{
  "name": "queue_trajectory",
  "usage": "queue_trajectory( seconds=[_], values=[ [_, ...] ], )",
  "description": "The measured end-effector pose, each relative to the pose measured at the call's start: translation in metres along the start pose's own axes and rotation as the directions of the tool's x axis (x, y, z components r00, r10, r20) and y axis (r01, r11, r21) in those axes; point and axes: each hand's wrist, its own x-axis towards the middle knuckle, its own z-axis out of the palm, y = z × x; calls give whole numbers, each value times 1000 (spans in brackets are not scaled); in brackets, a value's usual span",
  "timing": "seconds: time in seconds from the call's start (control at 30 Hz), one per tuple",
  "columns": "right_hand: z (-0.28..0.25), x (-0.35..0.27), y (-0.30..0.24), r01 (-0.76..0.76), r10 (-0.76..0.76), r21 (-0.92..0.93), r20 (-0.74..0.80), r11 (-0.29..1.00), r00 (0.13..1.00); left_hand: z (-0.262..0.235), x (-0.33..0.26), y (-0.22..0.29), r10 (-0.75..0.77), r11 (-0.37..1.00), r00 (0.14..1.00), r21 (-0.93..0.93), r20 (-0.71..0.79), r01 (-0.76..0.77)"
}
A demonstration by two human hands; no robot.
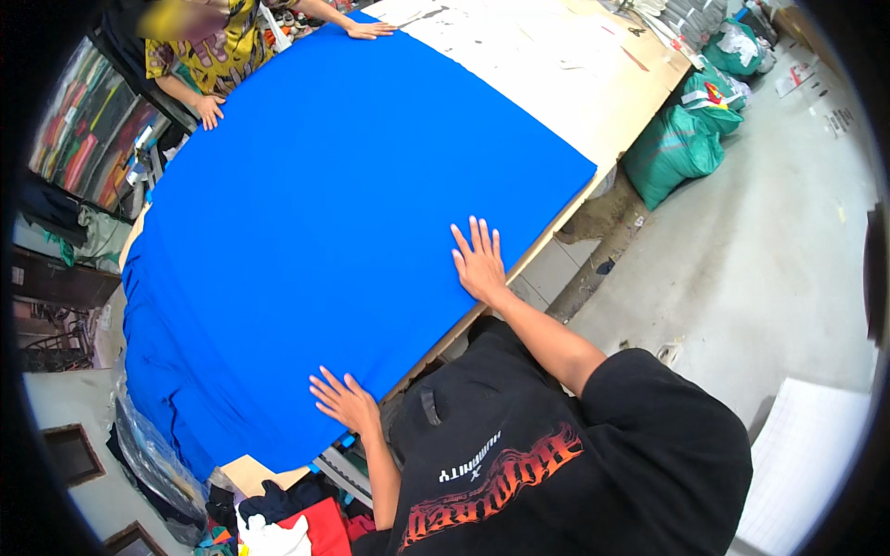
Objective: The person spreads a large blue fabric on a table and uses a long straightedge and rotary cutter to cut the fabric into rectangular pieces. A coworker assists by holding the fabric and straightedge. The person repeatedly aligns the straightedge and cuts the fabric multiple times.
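Head view
Left hand: your left hand (343, 401) is lying palm down with its fingers (324, 382) spread wide, pressing flat on the blue fabric (334, 213) just inside its near edge; it is gripping nothing.
Right hand: your right hand (479, 264) is also resting flat, fingers (475, 232) fanned apart, touching the same cloth close to its near right edge.
Blue fabric: it is covering most of the long cutting table (593, 102), reaching from your side across to the far side.
Far side: another person's hands (209, 111) are pressing on the cloth's far edge, well apart from yours.
Edges: the table's wooden rim is showing just beside your right hand; the cloth is hanging over the left end.
Open room: bare grey floor (769, 250) is lying to your right, with green sacks (672, 148) sitting against the table farther along.
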Motion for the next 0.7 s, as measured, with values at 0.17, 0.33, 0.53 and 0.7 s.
queue_trajectory(
  seconds=[0.17, 0.33, 0.53, 0.7],
  values=[
    [-21, -10, 26, 50, -70, 116, 173, 992, 983, -15, -33, 4, 44, 996, 998, -81, -46, -48],
    [-35, 51, 77, 33, -48, 186, 81, 982, 996, -37, -59, 19, 205, 962, 978, -174, -39, -209],
    [-10, 201, 105, 154, -153, 205, -19, 967, 988, -35, -52, 19, 151, 977, 988, -150, 5, -149],
    [30, 313, 94, 330, -343, 181, 48, 926, 938, -48, -47, 43, 82, 987, 996, -145, 42, -75]
  ],
)
